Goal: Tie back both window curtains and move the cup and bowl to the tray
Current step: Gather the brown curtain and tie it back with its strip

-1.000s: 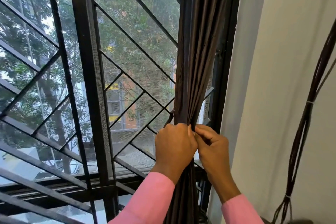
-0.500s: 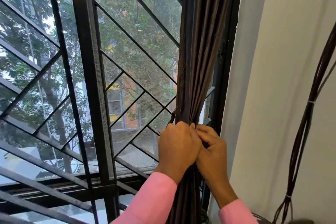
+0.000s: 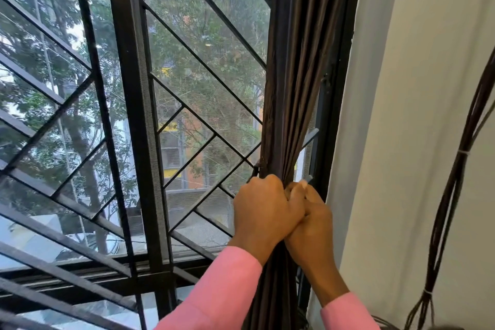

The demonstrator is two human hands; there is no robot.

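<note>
A dark brown curtain (image 3: 300,67) hangs bunched into a narrow column at the right edge of the window. My left hand (image 3: 263,209) is clenched around the bunch at about sill height, and my right hand (image 3: 312,220) presses against it from the right, fingers curled on the same gathered cloth. A short dark strap end (image 3: 255,169) pokes out just left of the bunch above my left hand. Both sleeves are pink. The cup, bowl and tray are out of view.
A black window frame (image 3: 134,115) with a diagonal metal grille (image 3: 203,67) fills the left and middle. A cream wall (image 3: 415,115) stands to the right, with a bundle of dark cables (image 3: 455,182) hanging down it.
My hands have closed together on the curtain bunch and shifted slightly right; the right hand's fingers now tuck tight against the left fist.
</note>
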